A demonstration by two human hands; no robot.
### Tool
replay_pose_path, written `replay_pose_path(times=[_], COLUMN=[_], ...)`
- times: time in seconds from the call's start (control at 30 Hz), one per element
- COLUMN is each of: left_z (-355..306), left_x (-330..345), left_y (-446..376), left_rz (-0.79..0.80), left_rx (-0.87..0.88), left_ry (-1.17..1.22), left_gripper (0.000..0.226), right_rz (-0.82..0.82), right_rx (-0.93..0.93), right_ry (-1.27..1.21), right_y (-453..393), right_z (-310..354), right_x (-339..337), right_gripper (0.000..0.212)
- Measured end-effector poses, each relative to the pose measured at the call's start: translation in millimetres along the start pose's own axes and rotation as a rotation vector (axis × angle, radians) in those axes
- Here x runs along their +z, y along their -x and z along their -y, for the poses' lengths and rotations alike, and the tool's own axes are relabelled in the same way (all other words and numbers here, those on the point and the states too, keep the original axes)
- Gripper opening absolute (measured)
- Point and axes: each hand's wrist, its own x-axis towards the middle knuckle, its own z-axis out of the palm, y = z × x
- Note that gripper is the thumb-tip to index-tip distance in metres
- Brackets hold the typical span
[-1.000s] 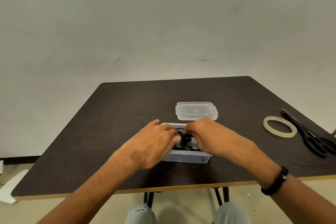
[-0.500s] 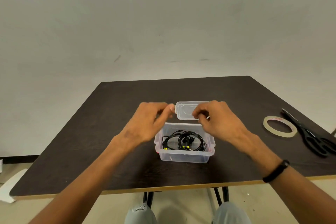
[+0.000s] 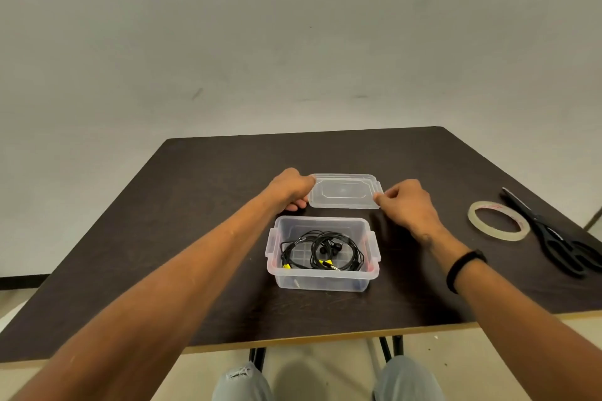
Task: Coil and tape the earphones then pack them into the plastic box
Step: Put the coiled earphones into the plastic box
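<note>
A clear plastic box (image 3: 371, 265) stands open near the table's front edge. Coiled black earphones (image 3: 321, 252) with yellow bands lie inside it. Just behind the box lies its clear lid (image 3: 343, 190), flat on the table. My left hand (image 3: 290, 187) grips the lid's left edge with curled fingers. My right hand (image 3: 404, 203) pinches the lid's right front corner.
A roll of clear tape (image 3: 498, 221) lies on the dark table (image 3: 195, 205) to the right. Black scissors (image 3: 553, 234) lie beside it near the right edge. My knees show below the table's front edge.
Both hands came out of the box, leaving the earphones inside, and moved back to the lid. They now hold its two ends.
</note>
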Motion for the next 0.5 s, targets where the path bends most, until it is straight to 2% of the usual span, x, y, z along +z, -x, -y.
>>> replay_pose_path(times=[0.1,0.2,0.27,0.37,0.5], left_z=[4.4,7.5,5.7,8.4,20.9], left_x=[-5.6,-21.3,-31.4,-42.6,-54.6], left_y=[2.2,17.3,38.1,62.4,87.6], left_rz=[-0.048,-0.161,-0.256,-0.380,-0.451], left_rx=[0.025,0.157,0.262,0.418,0.471], left_ry=[0.097,0.215,0.210,0.175,0.229], left_gripper=[0.046,0.039,0.029,0.024,0.018], right_rz=[-0.016,-0.045,-0.057,-0.074,-0.081], right_rx=[0.015,0.032,0.002,-0.061,-0.190], right_ry=[-0.188,-0.533,-0.672,-0.753,-0.817], right_y=[1.2,12.2,23.4,38.8,59.1], right_z=[-1.3,9.0,24.1,43.0,54.2], right_x=[-1.3,-8.2,-17.1,-28.7,-42.7], right_gripper=[0.040,0.048,0.042,0.025,0.013])
